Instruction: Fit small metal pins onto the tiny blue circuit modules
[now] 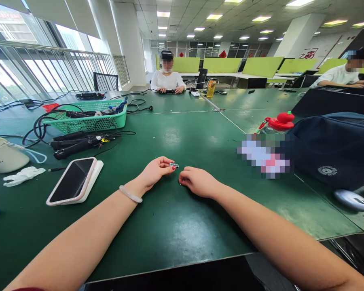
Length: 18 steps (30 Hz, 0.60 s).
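Between the thumb and fingers of my left hand [157,171] is a small flat piece that looks like a circuit board [174,165], held just above the green table [170,226]. My right hand [200,182] is close beside it on the right, its fingers curled in and closed. A tiny pale speck shows at those fingertips, too small to name. A gap separates the two hands. Around my left wrist sits a pale bracelet [130,195].
Left of my arm lie a phone [74,180], crumpled tissue [23,176] and black cabled tools [75,144]. Behind them stands a green basket [94,121]. On the right are a red-capped bottle [277,122], a dark bag [330,145] and a computer mouse [352,200]. Opposite sits a person [168,79].
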### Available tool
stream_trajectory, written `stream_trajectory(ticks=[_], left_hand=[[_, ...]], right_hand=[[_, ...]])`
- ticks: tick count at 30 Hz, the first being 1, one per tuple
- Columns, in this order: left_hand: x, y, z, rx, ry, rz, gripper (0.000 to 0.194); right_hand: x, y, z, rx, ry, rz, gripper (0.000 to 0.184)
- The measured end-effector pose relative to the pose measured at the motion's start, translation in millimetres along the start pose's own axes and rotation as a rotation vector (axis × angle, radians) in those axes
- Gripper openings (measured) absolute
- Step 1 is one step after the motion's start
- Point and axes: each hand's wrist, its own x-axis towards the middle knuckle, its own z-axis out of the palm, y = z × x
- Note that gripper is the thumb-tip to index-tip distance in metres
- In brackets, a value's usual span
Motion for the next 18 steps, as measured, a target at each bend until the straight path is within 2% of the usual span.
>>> stream_trajectory(ticks=[5, 12, 15, 18], left_hand=[[0.0, 1.3, 0.5, 0.031, -0.016, -0.008, 0.038], [4.9, -7.9, -0.4, 0.188, -0.042, 0.021, 0.036], [4.8, -9.0, -0.6, 0.205, -0.047, 0.023, 0.035], [4.0, -8.2, 0.1, 0.218, -0.048, 0.027, 0.033]], right_hand=[[-2.2, 0.0, -5.6, -0.01, -0.072, 0.0, 0.003], [-1.0, 17.9, -6.1, -0.103, 0.013, 0.162, 0.008], [0.2, 17.7, -5.4, -0.161, -0.01, 0.141, 0.003], [0.8, 11.1, -5.6, -0.246, -0.028, 0.111, 0.01]])
